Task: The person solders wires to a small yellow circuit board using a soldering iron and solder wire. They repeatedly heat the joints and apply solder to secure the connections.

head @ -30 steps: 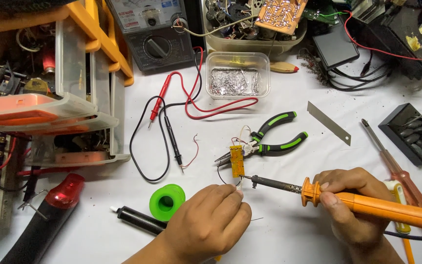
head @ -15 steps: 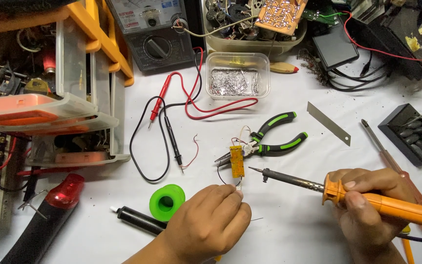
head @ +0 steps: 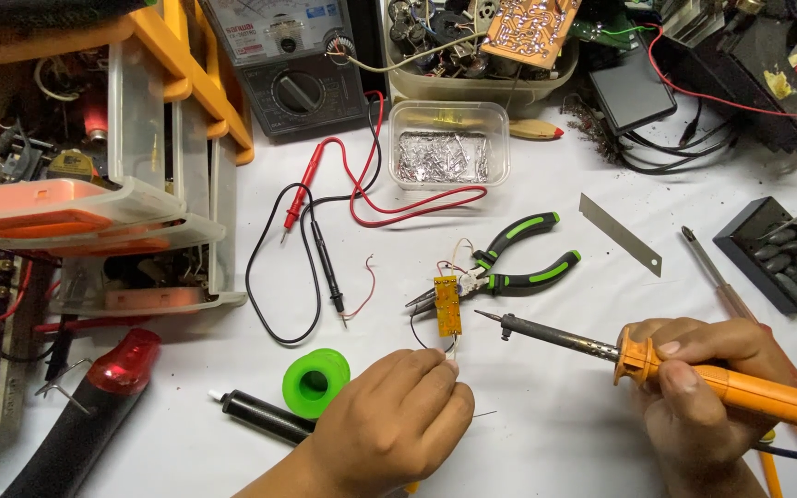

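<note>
This is an electronics repair workshop. An analog multimeter [head: 292, 65] sits at the surface's far edge, its red and black probes [head: 311, 226] trailing inward. A bare circuit board [head: 529, 28] tops a parts tub, and a soldering iron [head: 694, 373] and pliers [head: 518, 263] lie nearer.

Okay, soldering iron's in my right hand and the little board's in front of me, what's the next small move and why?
Probably ease the soldering iron tip left and slightly down to the small yellow board. The tip sits just right of the board without touching it, while the left hand pinches something thin at the board's lower end, seemingly steadying it. The right hand grips the orange handle, so a short push should close the gap.
</note>
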